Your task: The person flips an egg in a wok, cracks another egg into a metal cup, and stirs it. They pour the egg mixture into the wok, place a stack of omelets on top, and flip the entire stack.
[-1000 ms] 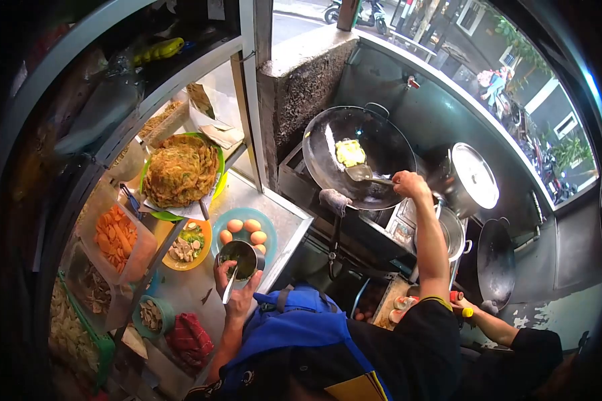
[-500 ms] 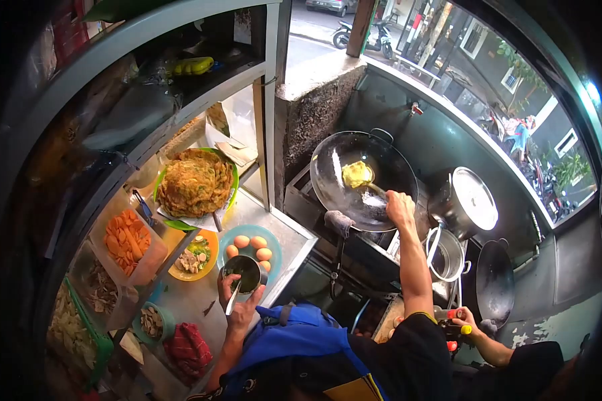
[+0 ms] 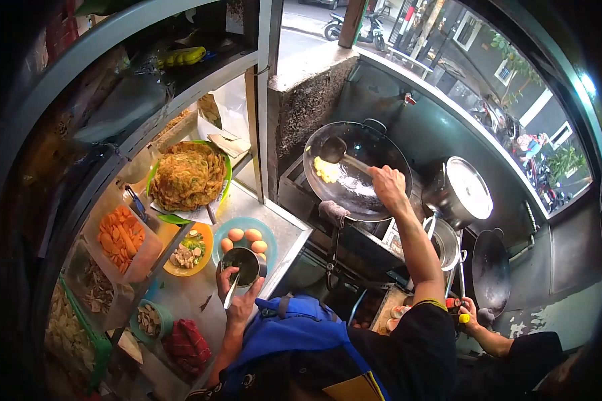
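Note:
My left hand (image 3: 239,306) holds a metal cup (image 3: 249,262) with a spoon (image 3: 231,293) standing in it, just below a blue plate (image 3: 269,235) of several brown eggs (image 3: 253,234). Closed around the handle of a ladle (image 3: 334,149), my right hand (image 3: 389,188) is over the near right side of a dark wok (image 3: 385,159). The ladle's dark bowl is beside yellow food (image 3: 326,170), which lies in the left part of the wok.
Fritters (image 3: 188,175) are heaped left of a lidded pot (image 3: 467,188). An orange bowl (image 3: 208,252), sliced carrots (image 3: 120,239) and a red cloth (image 3: 186,347) lie at left. Another person's hand (image 3: 472,319) holds bottles at lower right, near a second wok (image 3: 491,274).
The ladle has moved up and left; the yellow food, bunched at its bowl before, now lies lower in the wok. The other person's hand and bottles have moved slightly up. The view has shifted slightly.

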